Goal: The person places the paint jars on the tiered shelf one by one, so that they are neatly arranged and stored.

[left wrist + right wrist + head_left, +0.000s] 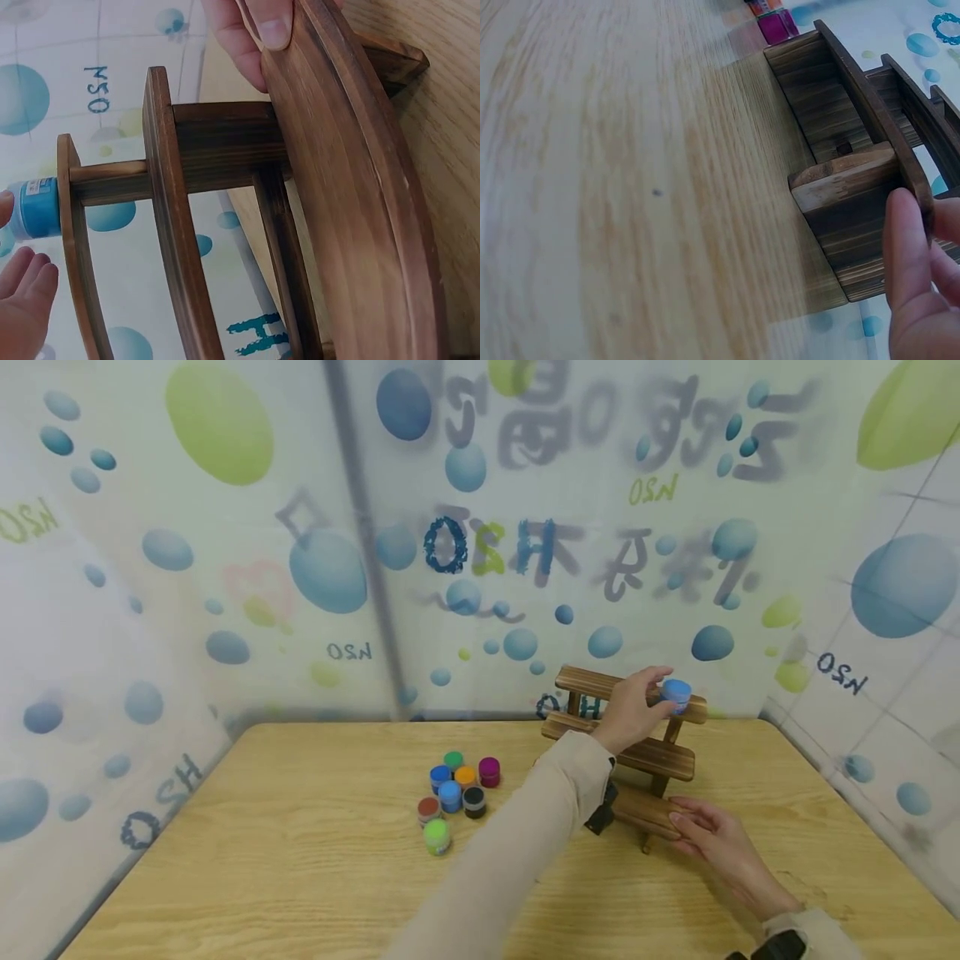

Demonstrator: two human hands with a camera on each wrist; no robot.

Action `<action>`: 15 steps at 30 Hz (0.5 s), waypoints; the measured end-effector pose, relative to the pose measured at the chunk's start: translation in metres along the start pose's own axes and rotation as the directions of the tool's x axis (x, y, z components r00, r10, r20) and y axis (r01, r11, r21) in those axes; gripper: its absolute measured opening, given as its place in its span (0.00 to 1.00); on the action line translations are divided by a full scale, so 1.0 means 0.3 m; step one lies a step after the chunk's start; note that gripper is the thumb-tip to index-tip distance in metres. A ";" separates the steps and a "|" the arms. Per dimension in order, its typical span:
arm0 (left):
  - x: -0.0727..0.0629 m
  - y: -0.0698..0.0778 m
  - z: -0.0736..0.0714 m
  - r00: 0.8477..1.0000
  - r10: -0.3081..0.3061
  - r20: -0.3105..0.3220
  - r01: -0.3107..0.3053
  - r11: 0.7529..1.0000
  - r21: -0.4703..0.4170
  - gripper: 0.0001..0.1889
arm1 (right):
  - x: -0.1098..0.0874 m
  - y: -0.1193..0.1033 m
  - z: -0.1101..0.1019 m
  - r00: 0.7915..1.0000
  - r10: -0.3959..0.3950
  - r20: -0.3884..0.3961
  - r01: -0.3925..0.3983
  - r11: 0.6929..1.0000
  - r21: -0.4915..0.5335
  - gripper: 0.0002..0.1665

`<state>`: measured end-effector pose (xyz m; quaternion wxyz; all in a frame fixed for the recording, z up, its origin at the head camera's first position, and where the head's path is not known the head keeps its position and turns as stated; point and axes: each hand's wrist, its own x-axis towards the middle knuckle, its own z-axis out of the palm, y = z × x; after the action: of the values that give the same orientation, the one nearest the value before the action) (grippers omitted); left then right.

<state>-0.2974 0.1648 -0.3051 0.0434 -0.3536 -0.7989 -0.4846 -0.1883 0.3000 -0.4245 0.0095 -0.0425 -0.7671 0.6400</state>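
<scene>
A three-tier wooden stand (pixel 656 756) stands at the right of the table. On the right end of its top plank sits a blue-lidded paint jar (pixel 677 695), seen side-on in the left wrist view, its base against the plank. My left hand (pixel 633 706) is just left of this jar, thumb and fingers spread; a gap shows between several fingers and the jar, and one fingertip is at its lid. Down at the lowest plank (pixel 337 187), my right hand (pixel 720 847) grips the right end, thumb on top and fingers at the edge.
Several small paint jars cluster left of the stand, among them a light green one (pixel 437 837), a black one (pixel 474 802) and a purple one (pixel 489 772). A printed curtain (pixel 465 635) hangs behind the table (pixel 300 860).
</scene>
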 end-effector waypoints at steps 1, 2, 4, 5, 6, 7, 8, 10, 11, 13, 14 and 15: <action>-0.001 0.001 -0.007 1.000 0.005 0.002 -0.005 1.000 0.003 0.23 | 0.001 0.001 0.000 1.000 -0.003 0.004 0.003 1.000 -0.002 0.30; -0.002 0.002 -0.014 1.000 0.012 0.006 -0.012 1.000 0.009 0.23 | 0.001 0.001 0.001 1.000 -0.001 0.004 0.001 1.000 -0.003 0.30; -0.004 0.004 -0.028 1.000 0.020 0.014 -0.021 0.999 0.034 0.23 | 0.000 -0.001 0.002 1.000 0.005 -0.001 -0.005 1.000 -0.001 0.30; -0.005 0.005 -0.037 1.000 0.024 0.018 -0.024 0.999 0.044 0.23 | 0.000 -0.001 0.002 1.000 0.004 0.001 -0.004 1.000 -0.001 0.30; -0.006 0.005 -0.046 0.999 0.029 0.023 -0.031 0.998 0.056 0.23 | 0.000 -0.001 0.002 1.000 0.004 0.001 -0.004 1.000 0.001 0.30; -0.006 0.006 -0.057 0.999 0.035 0.027 -0.037 0.997 0.068 0.24 | 0.000 -0.002 0.002 1.000 0.003 0.000 -0.003 1.000 0.002 0.30; -0.007 0.006 -0.068 0.999 0.040 0.030 -0.042 0.996 0.077 0.24 | 0.000 -0.003 0.002 1.000 0.004 -0.003 -0.004 1.000 0.005 0.29; -0.011 0.009 -0.093 0.998 0.043 0.040 -0.047 0.995 0.087 0.24 | 0.000 -0.005 0.002 1.000 0.003 -0.004 -0.003 1.000 0.007 0.29; -0.014 0.009 -0.106 0.998 0.046 0.048 -0.050 0.995 0.083 0.24 | 0.000 -0.005 0.003 1.000 0.002 -0.004 -0.002 1.000 0.006 0.29; -0.021 0.007 -0.130 0.997 0.048 0.064 -0.053 0.996 0.076 0.24 | 0.000 -0.006 0.003 1.000 0.003 -0.002 -0.003 1.000 0.001 0.29; -0.025 0.005 -0.140 0.996 0.049 0.071 -0.054 0.996 0.073 0.24 | 0.000 -0.007 0.003 1.000 0.005 -0.003 -0.005 1.000 0.001 0.29; -0.030 0.002 -0.150 0.996 0.047 0.081 -0.053 0.996 0.073 0.24 | 0.000 -0.007 0.002 1.000 0.007 0.001 -0.007 1.000 -0.001 0.30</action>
<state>-0.3027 0.1241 -0.2846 0.0371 -0.3905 -0.8085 -0.4386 -0.1883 0.2989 -0.4226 0.0068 -0.0450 -0.7674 0.6396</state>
